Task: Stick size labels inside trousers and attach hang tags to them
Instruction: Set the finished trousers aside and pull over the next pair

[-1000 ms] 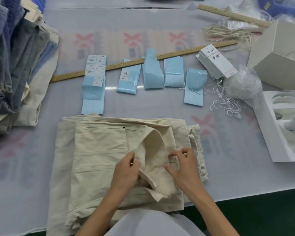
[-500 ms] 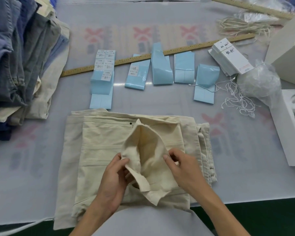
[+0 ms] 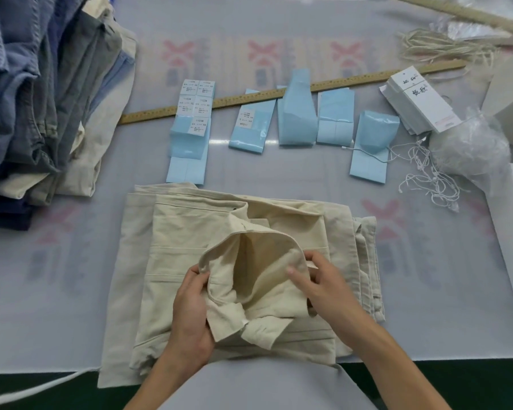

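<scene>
My left hand (image 3: 190, 315) and right hand (image 3: 323, 287) are bare: no gloves, no rings, no watch or band at either wrist that I can see. Both forearms are uncovered as far as the frame shows, the left one entering at about 7 o'clock, the right at about 5 o'clock, so no sleeve edge appears. My nails are short and unpainted where they show. At 6 o'clock, between the forearms, lies the front of my top (image 3: 264, 386), a plain pale grey-lavender cloth, smooth, with no print, buttons or seams visible.
</scene>
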Action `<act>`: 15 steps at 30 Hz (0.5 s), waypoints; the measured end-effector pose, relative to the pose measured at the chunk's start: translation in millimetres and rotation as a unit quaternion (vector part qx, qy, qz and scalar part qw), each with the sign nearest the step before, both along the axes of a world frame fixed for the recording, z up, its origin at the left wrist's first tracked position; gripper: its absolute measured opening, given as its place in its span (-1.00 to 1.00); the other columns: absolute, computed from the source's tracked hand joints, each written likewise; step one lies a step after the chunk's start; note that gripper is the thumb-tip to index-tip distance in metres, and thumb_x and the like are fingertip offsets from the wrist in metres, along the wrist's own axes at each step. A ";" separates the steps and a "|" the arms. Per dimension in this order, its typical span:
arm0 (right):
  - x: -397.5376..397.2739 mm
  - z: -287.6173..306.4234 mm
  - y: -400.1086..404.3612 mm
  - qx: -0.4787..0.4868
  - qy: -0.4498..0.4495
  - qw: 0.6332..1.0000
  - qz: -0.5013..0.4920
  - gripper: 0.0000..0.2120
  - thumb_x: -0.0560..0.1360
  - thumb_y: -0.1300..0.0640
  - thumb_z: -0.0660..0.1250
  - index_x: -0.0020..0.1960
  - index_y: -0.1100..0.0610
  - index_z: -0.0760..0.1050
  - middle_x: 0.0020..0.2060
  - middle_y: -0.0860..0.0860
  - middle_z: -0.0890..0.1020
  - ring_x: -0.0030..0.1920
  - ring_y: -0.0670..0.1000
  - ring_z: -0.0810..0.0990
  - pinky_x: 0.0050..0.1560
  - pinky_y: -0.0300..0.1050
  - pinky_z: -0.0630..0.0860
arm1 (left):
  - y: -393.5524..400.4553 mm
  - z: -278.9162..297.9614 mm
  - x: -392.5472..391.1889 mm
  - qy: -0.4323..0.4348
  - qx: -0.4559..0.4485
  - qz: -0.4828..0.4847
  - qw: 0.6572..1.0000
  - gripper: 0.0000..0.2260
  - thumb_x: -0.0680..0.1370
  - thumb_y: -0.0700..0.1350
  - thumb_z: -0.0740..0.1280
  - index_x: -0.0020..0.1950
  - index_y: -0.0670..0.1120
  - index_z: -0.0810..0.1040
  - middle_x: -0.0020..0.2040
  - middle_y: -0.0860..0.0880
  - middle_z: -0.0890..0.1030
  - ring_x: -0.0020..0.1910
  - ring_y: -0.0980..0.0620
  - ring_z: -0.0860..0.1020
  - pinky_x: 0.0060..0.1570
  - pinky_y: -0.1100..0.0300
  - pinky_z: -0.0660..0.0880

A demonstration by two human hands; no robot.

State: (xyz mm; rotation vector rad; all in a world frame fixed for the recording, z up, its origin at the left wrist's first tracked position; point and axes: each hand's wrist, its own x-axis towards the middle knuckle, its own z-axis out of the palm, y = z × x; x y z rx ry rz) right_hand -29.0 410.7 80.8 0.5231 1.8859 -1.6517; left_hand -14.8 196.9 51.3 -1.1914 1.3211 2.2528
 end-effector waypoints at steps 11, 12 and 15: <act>-0.3 6.2 0.7 0.031 0.003 0.997 0.076 -0.81 0.61 0.15 0.36 -0.10 -0.09 0.64 -0.22 -0.09 0.69 -0.22 -0.06 0.66 -0.25 -0.05 0.60 | -6.7 -2.7 -3.6 -0.012 0.002 0.023 1.000 -0.67 0.68 0.02 0.24 0.25 -0.21 0.56 0.22 -0.21 0.65 0.21 -0.18 0.62 0.30 -0.14 0.52; 0.7 6.3 0.9 0.042 0.010 0.996 0.077 -0.80 0.62 0.12 0.34 -0.09 -0.14 0.63 -0.18 -0.11 0.71 -0.17 -0.08 0.68 -0.18 -0.04 0.61 | -4.2 -2.4 -3.8 0.002 -0.030 0.013 0.999 -0.74 0.68 0.02 0.24 0.15 -0.15 0.56 0.15 -0.17 0.66 0.12 -0.13 0.64 0.24 -0.10 0.55; 5.3 7.7 -1.5 0.023 0.033 0.998 0.047 -0.83 0.66 0.09 0.29 0.01 -0.13 0.62 -0.07 -0.12 0.73 -0.04 -0.10 0.71 0.01 -0.02 0.64 | 2.0 -2.6 -5.6 0.025 -0.105 -0.011 0.994 -0.78 0.69 0.02 0.24 -0.11 0.01 0.54 -0.08 -0.04 0.65 -0.04 0.01 0.61 0.13 -0.06 0.56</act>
